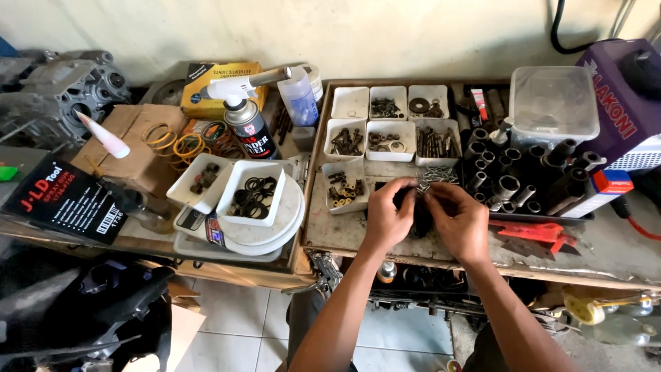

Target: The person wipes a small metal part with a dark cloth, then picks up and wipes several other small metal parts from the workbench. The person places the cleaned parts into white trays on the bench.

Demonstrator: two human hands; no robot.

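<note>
Centre frame: one shallow wooden tray. Inside, upper left: seven small white dishes of hardware. Right: a cluster of dark sockets. Lower centre: left hand and right hand, both curled around one dark part, possibly metal.

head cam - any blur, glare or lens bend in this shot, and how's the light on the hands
Head view: soft, even daylight with faint shadows; the left hand and right hand are slightly motion-soft, so the dark part between them is hard to make out; the wooden tray edges bow from wide-lens distortion; mild sheen on the clear plastic box.
</note>
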